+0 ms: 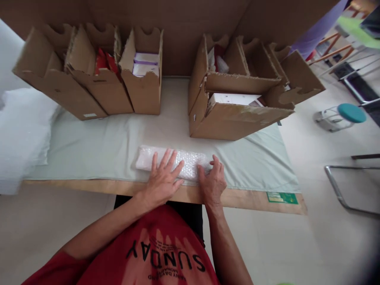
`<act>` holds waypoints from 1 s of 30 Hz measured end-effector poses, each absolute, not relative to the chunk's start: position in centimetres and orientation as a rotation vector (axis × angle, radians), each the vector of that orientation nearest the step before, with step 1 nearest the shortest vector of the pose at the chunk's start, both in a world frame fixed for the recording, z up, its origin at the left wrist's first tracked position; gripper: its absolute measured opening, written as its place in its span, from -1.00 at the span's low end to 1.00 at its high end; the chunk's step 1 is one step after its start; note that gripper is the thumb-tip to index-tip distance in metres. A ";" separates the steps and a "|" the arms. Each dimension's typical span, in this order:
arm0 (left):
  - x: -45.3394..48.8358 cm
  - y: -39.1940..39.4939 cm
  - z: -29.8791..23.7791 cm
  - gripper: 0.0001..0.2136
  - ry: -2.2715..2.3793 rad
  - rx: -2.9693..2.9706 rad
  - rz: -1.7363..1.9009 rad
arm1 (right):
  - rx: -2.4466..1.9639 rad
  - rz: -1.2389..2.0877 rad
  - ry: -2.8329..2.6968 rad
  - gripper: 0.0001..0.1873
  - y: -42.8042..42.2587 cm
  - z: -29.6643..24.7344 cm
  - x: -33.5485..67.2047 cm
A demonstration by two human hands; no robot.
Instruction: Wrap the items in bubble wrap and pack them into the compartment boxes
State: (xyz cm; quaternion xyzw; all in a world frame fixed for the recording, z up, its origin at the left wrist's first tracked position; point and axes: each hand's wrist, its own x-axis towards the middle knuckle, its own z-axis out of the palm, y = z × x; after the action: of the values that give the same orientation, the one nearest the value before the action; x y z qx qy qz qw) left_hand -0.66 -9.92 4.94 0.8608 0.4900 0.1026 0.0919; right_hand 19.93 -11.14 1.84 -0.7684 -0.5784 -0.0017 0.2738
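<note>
A long, flat bubble-wrapped package [191, 159] lies on the pale green cloth near the table's front edge. What is inside the wrap cannot be made out. My left hand [164, 176] rests flat across the package's middle and left part, its fingers spread. At the right end, my right hand [213, 180] has its thumb and bent fingers around the end of the bubble wrap, pinching it.
Cardboard bins stand at the back left [109, 93] and back right [219, 122], holding red packets, purple-and-white boxes [146, 64] and a white box [234, 99]. White wrapping sheets [26, 130] hang at the left. A teal stool [352, 113] is on the floor, right.
</note>
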 end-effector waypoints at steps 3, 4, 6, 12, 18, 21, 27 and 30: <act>0.1 -10.1 3.5 -0.45 1.426 2.496 0.165 | -2.063 -0.032 -1.568 -0.45 -11.1 1.7 20.2; 0.0 -10.1 3.2 -0.44 1.428 2.488 0.151 | -2.075 -0.020 -1.574 -0.47 -11.0 1.7 20.3; -0.4 -10.1 2.8 -0.42 1.424 2.495 0.144 | -2.128 0.045 -1.589 -0.50 -10.6 2.2 20.6; -0.8 -10.2 3.1 -0.43 1.423 2.535 0.161 | -2.399 0.439 -1.711 -0.74 -8.0 5.4 20.8; -2.2 -9.5 3.8 -0.53 1.379 2.604 0.162 | -2.172 0.627 -1.663 -0.81 -8.2 6.2 21.5; -3.0 -7.8 4.0 -0.58 1.350 2.678 0.200 | -1.958 0.820 -1.354 -0.72 -10.9 5.5 21.6; -3.4 -6.6 4.6 -0.49 1.302 2.711 0.268 | -1.635 1.230 -0.698 0.09 -17.7 4.9 18.1; -3.6 -9.2 5.2 -0.40 1.033 2.723 0.261 | -1.558 1.226 -0.565 0.08 -19.5 4.7 16.1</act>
State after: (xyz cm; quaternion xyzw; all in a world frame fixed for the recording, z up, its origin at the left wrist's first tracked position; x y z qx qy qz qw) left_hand -3.58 -9.17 5.20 0.9258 0.3512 0.0886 0.1085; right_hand 16.07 -19.45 4.65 -0.6482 -0.2352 0.5102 0.5141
